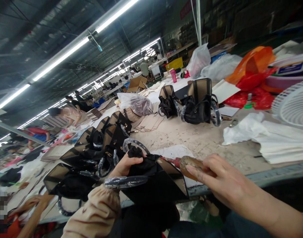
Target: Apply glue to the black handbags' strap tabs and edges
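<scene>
My left hand (125, 166) grips the top of a black handbag (156, 183) that rests against the near edge of the workbench (191, 135). Its plastic-wrapped handles curve around my fingers. My right hand (216, 178) is closed round the brown wooden grip of a tool (188, 162). The tool's red shaft points into the bag's open mouth.
A row of black handbags (97, 148) lies to the left on the bench. Two more bags (196, 100) stand further back. White paper (265, 135), a white fan guard (294, 104) and orange and red plastic bags (253, 72) sit at the right. Other people work along the bench at the left.
</scene>
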Demonstrator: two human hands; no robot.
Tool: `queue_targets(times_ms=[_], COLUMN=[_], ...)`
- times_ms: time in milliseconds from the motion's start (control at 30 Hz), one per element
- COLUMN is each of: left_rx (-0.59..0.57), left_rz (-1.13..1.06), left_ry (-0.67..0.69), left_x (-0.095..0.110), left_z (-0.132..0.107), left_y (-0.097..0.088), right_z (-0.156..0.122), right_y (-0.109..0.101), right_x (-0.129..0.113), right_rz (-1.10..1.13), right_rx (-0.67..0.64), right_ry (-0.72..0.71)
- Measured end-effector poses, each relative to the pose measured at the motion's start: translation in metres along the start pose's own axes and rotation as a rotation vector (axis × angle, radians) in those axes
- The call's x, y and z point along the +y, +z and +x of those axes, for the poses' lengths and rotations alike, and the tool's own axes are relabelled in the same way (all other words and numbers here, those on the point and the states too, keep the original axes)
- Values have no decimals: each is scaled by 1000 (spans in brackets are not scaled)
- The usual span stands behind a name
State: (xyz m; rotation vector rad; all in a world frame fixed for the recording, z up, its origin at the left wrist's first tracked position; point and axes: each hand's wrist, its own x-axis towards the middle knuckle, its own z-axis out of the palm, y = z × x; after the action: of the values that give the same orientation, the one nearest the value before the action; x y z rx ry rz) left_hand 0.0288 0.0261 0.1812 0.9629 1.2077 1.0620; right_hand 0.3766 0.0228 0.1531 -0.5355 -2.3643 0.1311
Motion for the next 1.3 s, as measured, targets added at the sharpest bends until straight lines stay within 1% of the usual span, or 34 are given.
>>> queue_targets(times_ms=[200, 433, 533, 733, 900, 967, 1033, 1133, 1233, 1300], left_rx=[-3, -18, -12, -1, -9, -5, 8, 22, 7, -6], left_rz=[11, 30, 35, 37, 61, 69, 88, 103, 106, 102], left_ry=[-2, -14, -12, -14, -18, -16, -19, -41, -37, -25], left_x=[1, -1, -1, 0, -1, -2, -3, -4, -4, -4], left_z=[-2, 3, 3, 3, 5, 6, 7, 8, 9, 10], left_y=[2, 2, 3, 6, 8, 7, 5, 2, 2, 4], right_z=[-1, 3, 4, -3, 2, 5, 5, -3, -13, -17], right_y=[-4, 0, 1, 1, -4, -5, -5, -2, 0, -1], right_x=[-2, 0, 0, 0, 3, 4, 5, 8, 10, 11], right_rz=[-16, -36, -33, -32, -44, -45, -46, -26, -5, 4], right_rx=[-52, 3, -25, -82, -19, -17, -44, -111, -188, -224], right_ry=[33, 19, 44, 71, 26, 15, 18, 52, 109, 119])
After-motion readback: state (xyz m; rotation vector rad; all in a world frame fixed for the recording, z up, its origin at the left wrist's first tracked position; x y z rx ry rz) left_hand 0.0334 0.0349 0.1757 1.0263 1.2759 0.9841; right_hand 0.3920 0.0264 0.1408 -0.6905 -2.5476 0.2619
